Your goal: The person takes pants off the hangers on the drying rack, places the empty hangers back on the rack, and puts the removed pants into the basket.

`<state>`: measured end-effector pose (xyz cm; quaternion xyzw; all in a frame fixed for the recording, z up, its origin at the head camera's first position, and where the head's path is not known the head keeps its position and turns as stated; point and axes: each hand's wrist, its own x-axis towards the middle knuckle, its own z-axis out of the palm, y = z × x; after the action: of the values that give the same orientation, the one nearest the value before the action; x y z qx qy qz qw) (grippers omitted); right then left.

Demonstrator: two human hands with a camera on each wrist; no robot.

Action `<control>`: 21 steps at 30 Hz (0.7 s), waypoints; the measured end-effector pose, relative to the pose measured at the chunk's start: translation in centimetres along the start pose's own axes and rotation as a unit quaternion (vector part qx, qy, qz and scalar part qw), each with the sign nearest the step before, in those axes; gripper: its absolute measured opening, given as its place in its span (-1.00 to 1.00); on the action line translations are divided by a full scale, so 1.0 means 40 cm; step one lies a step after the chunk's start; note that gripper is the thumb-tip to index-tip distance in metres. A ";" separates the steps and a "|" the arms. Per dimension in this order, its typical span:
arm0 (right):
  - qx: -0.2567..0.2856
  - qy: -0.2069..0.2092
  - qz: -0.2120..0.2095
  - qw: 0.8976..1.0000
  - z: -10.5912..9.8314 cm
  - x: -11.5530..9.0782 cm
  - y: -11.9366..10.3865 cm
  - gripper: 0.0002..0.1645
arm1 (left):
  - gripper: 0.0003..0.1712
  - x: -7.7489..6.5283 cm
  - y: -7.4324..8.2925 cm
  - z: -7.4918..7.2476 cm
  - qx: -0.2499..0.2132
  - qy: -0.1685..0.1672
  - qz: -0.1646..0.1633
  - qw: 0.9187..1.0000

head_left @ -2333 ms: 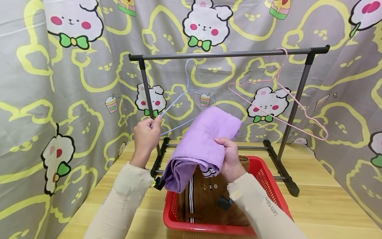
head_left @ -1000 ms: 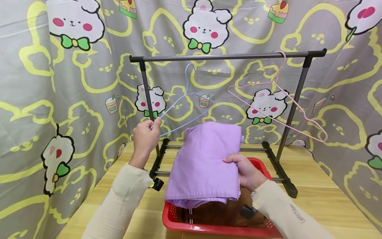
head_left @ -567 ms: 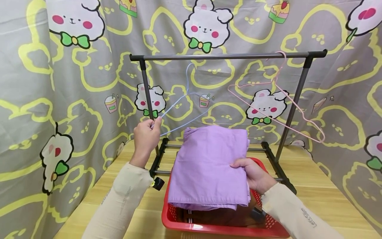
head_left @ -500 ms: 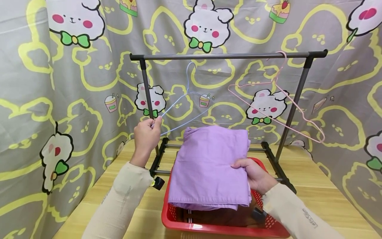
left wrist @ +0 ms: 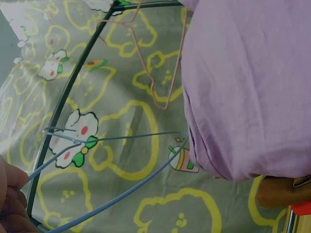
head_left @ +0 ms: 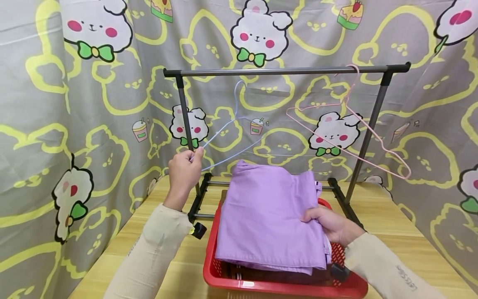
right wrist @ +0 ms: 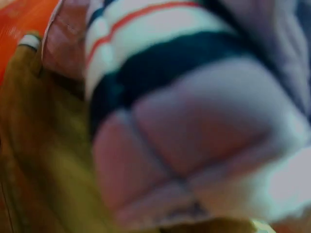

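My left hand (head_left: 184, 172) grips one end of a thin blue clothes hanger (head_left: 220, 132), whose hook points up just below the rack's rod. My right hand (head_left: 332, 224) pinches the right side of a folded purple garment (head_left: 270, 220), thumb on top and fingers hidden underneath. The garment is spread in front of me over the red basket, hiding much of it. In the right wrist view the garment's striped band (right wrist: 146, 58) of navy, white and red shows, blurred. Beneath it lies a brown garment (right wrist: 48, 136). The hanger's far end is behind the purple cloth in the left wrist view.
A dark metal rack (head_left: 284, 72) stands on the wooden table (head_left: 407, 245), with a pink hanger (head_left: 346, 101) on its rod at the right. The red basket (head_left: 284, 286) sits in front of the rack. A patterned curtain (head_left: 112, 137) surrounds the table.
The purple garment has swung from a slanted roll to a flatter, wider spread, moving down and to the right with my right hand. My left hand and the blue hanger have barely moved.
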<state>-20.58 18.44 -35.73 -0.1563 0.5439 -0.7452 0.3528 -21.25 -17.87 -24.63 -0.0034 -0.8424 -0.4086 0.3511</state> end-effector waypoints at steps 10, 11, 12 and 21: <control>-0.117 0.096 0.005 0.988 -0.025 -0.013 0.013 -0.41 | -0.42 0.000 -0.002 0.002 0.000 -0.006 -0.012 1.000; -0.128 0.101 0.006 0.987 -0.028 -0.013 0.015 -0.41 | -0.42 -0.001 -0.002 0.002 -0.001 -0.006 -0.013 1.000; -0.139 0.107 0.006 0.985 -0.032 -0.013 0.018 -0.42 | -0.42 -0.001 -0.003 0.003 0.000 -0.006 -0.014 1.000; -0.227 0.155 -0.005 0.961 -0.061 -0.014 0.046 -0.42 | -0.41 -0.003 -0.005 0.004 -0.004 -0.008 -0.012 1.000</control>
<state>-21.04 20.26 -38.23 -0.1174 0.7461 -0.6188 0.2159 -21.32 -17.87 -24.91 0.0021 -0.8436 -0.4163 0.3393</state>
